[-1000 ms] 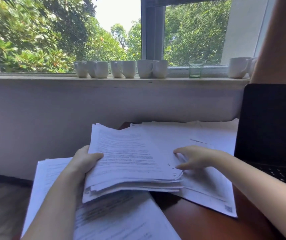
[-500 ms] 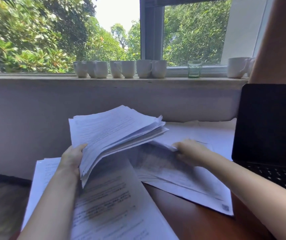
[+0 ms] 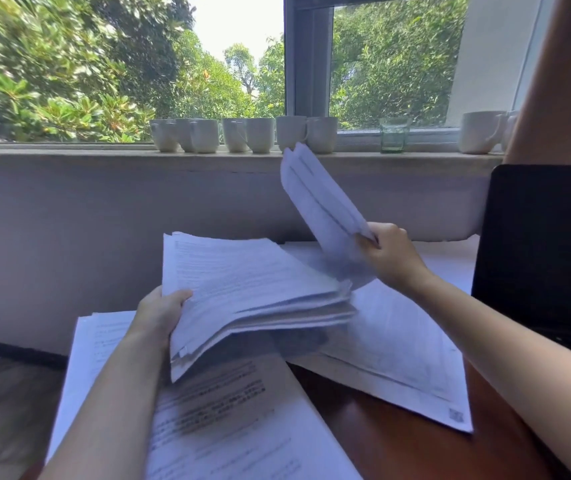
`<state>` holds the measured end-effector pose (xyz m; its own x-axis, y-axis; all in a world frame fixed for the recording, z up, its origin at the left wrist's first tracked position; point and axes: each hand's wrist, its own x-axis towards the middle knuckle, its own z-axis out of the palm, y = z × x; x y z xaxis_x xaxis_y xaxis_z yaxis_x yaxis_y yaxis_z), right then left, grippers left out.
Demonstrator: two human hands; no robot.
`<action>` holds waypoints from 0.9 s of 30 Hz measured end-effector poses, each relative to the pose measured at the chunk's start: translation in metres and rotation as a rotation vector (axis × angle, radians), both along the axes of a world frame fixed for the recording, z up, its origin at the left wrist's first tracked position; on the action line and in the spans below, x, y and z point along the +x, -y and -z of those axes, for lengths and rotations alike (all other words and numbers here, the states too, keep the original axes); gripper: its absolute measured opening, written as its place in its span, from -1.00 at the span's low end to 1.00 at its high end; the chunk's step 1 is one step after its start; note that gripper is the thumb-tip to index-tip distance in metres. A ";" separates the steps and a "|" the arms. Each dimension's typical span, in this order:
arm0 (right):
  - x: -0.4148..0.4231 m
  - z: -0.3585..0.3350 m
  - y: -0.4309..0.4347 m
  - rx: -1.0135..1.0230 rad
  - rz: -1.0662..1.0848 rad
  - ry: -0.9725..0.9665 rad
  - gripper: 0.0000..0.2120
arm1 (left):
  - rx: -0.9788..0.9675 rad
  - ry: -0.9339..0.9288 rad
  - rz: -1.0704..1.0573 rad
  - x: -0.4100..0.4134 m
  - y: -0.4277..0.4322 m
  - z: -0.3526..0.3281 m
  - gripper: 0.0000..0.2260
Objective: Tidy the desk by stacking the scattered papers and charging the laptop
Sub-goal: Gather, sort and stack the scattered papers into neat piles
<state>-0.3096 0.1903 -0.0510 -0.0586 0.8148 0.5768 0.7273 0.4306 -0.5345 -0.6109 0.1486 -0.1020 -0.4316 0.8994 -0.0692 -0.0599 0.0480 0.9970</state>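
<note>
Our left hand (image 3: 161, 311) grips the thick stack (image 3: 252, 289) by one edge above the counter (image 3: 381, 438); our right hand (image 3: 391, 258) pinches raised sheets (image 3: 318, 199). Held so, we fear it could slide apart; the laptop (image 3: 547, 258) sits right, no charger visible

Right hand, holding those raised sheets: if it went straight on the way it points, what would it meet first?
Likely the grey wall below the windowsill, the raised sheets in the right hand touching it first. The stack in the left hand looks lower, but depth is unclear.
</note>
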 end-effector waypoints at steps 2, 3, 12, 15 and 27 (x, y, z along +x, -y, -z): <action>-0.010 -0.006 0.005 0.036 -0.067 0.045 -0.57 | -0.002 -0.117 0.011 0.002 0.005 -0.001 -0.86; -0.014 -0.007 0.008 0.046 -0.111 0.072 -0.56 | 0.002 -0.169 0.028 0.006 0.008 -0.002 -0.87; -0.033 0.018 0.023 -0.169 -0.243 0.259 -0.83 | -0.011 -0.371 0.096 0.011 0.012 -0.002 -0.35; -0.034 0.041 0.025 -0.269 -0.247 0.329 -0.83 | 0.066 -0.299 0.230 0.011 0.018 -0.005 -0.26; 0.007 0.027 0.013 -0.506 -0.498 0.111 -0.65 | 0.078 -0.245 0.245 0.010 0.018 -0.002 -0.93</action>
